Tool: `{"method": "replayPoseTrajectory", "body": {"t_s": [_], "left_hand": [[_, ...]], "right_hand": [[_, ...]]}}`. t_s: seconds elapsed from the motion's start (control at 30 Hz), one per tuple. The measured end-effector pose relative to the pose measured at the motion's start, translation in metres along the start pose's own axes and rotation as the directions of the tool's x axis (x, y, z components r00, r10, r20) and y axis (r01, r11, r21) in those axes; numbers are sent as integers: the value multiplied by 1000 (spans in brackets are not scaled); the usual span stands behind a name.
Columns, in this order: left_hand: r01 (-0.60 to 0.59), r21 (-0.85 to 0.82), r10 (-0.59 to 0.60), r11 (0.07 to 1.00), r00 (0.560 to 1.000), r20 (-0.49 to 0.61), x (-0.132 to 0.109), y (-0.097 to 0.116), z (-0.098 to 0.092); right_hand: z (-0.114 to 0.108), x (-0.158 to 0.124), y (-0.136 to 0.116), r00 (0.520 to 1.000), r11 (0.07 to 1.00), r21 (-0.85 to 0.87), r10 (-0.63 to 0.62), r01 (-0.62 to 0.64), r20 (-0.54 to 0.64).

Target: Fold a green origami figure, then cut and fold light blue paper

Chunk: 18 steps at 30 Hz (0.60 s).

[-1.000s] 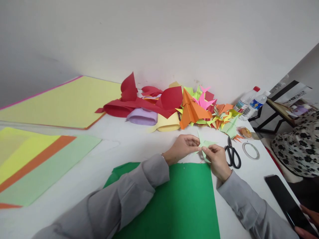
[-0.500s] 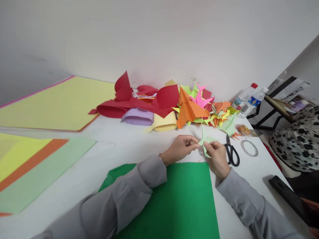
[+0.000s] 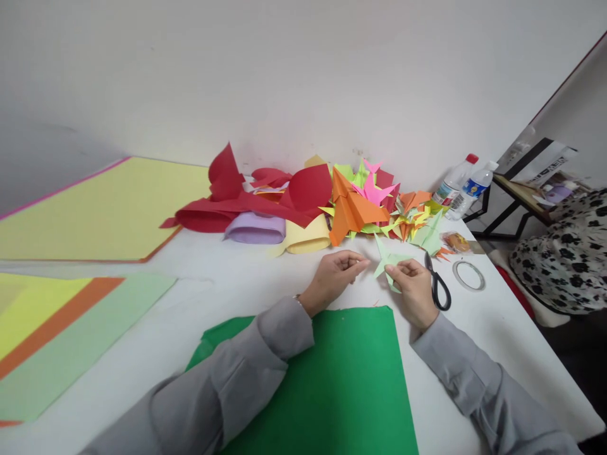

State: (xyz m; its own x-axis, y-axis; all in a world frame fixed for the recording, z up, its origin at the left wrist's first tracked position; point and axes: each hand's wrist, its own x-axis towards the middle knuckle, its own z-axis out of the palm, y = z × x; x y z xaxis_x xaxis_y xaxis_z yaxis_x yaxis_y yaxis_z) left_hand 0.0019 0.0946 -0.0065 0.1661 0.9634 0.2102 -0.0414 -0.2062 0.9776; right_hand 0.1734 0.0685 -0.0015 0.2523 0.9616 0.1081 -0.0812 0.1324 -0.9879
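Note:
My right hand [image 3: 413, 287] pinches a small pale green folded paper figure [image 3: 386, 259] just above the white table [image 3: 246, 284]. My left hand [image 3: 334, 273] rests a little to the left of the figure, fingers curled loosely with nothing in them, its tips a short gap from the paper. Both forearms wear grey sleeves and lie across a large dark green sheet [image 3: 341, 385]. Black scissors [image 3: 439, 287] lie right beside my right hand.
A heap of folded paper figures and rolled sheets [image 3: 332, 205] lines the wall. Large yellow sheet [image 3: 90, 208] and striped coloured sheets [image 3: 61, 328] lie at left. A tape ring [image 3: 468, 275], two water bottles [image 3: 462, 186] and a seated person in patterned cloth [image 3: 559, 259] are at right.
My left hand has let go of the pale green figure and drawn slightly left; my right hand keeps it. The view shifted, and the dark phone at lower right left the frame.

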Motion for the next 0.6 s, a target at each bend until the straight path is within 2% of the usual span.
{"method": "replayPoseTrajectory", "body": {"t_s": [0.07, 0.1, 0.13, 0.17, 0.23, 0.3, 0.33, 0.4, 0.47, 0.53, 0.6], "left_hand": [[-14, -28, 11, 999, 996, -89, 1, 1, -1], [-30, -42, 24, 999, 989, -144, 1, 1, -1], [-52, -47, 41, 998, 979, -200, 1, 1, -1], [-79, -39, 67, 996, 965, -255, 1, 1, -1], [-151, 27, 150, 988, 921, -358, -1, 2, -2], [-244, 160, 290, 956, 857, -426, -5, 6, -2], [-301, 243, 380, 922, 822, -424, -8, 9, -2], [-430, 396, 560, 812, 764, -320, -17, 16, -5], [-554, 476, 667, 683, 738, -100, -30, 22, -10], [-637, 505, 667, 582, 730, 153, -45, 24, -17], [-705, 548, 575, 451, 699, 426, -60, 22, -24]], "right_hand": [[-4, -1, -3, 981, 967, -166, -188, 194, 52], [-6, -2, -4, 945, 909, -258, -308, 326, 110], [-9, -3, -6, 884, 816, -339, -427, 468, 191], [-12, -5, -8, 803, 695, -404, -529, 595, 274], [-18, -8, -11, 605, 394, -482, -662, 783, 442], [-24, -13, -14, 407, 89, -485, -685, 870, 604], [-26, -15, -16, 325, -33, -461, -664, 887, 674], [-26, -22, -18, 196, -201, -381, -597, 902, 778], [-23, -29, -19, 97, -297, -299, -543, 907, 834], [-19, -36, -19, 18, -351, -222, -501, 910, 865], [-16, -40, -17, -26, -358, -169, -479, 918, 877]]}}
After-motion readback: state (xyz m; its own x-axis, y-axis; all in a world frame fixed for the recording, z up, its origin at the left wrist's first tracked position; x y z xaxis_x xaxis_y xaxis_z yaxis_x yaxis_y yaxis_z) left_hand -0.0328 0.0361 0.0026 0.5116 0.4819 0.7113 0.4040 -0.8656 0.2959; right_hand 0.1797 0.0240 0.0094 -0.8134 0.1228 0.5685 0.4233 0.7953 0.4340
